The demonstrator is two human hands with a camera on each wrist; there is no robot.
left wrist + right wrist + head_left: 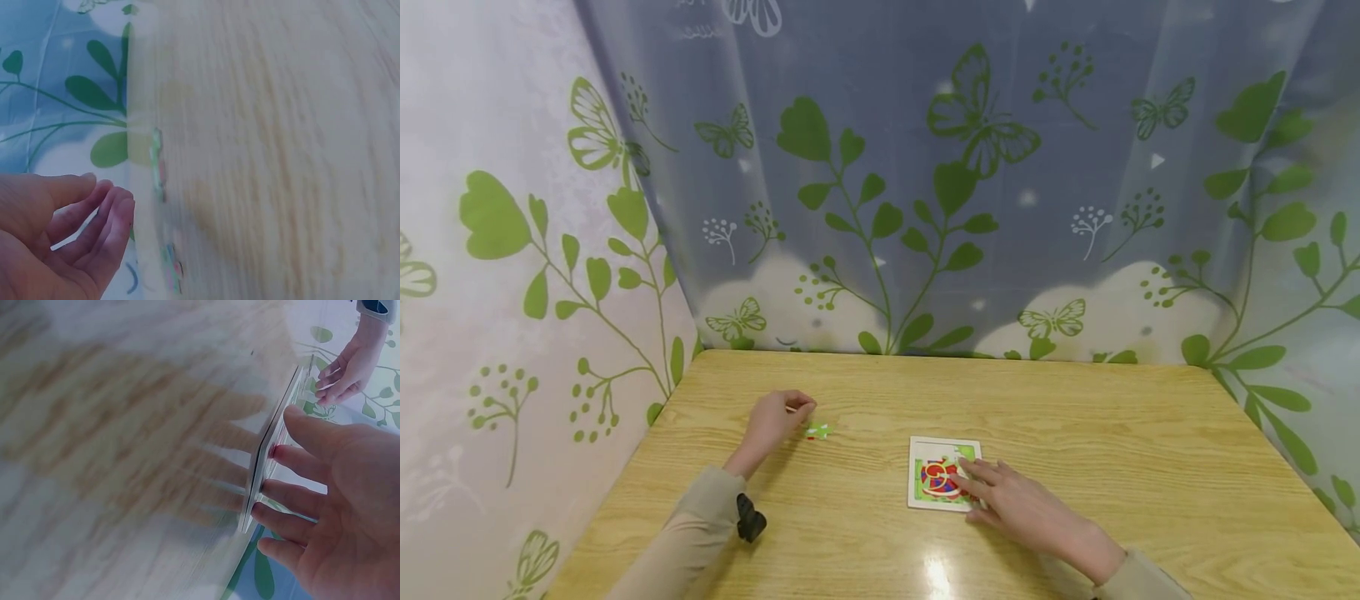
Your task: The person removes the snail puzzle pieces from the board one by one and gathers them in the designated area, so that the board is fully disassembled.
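A small square wooden puzzle board (922, 493) lies flat on the table, with a red, blue and yellow picture on a green and white ground. My right hand (1026, 506) rests its spread fingertips on the board's right part and covers some of it; the right wrist view shows several fingers touching its upper face. My left hand (781, 419) hovers over the table's left side, fingers loosely bent and nothing visible between them. Just beside its fingertips lies a green puzzle piece (817, 432) with red and white on it. Two pieces (157, 164) appear edge-on in the left wrist view.
The wooden table (850, 533) spreads out around both hands. Behind it hangs a blue-grey curtain (880, 208) printed with green leaves and butterflies, and a pale printed curtain (490, 333) stands at the left. A black device (749, 518) is strapped at the left wrist.
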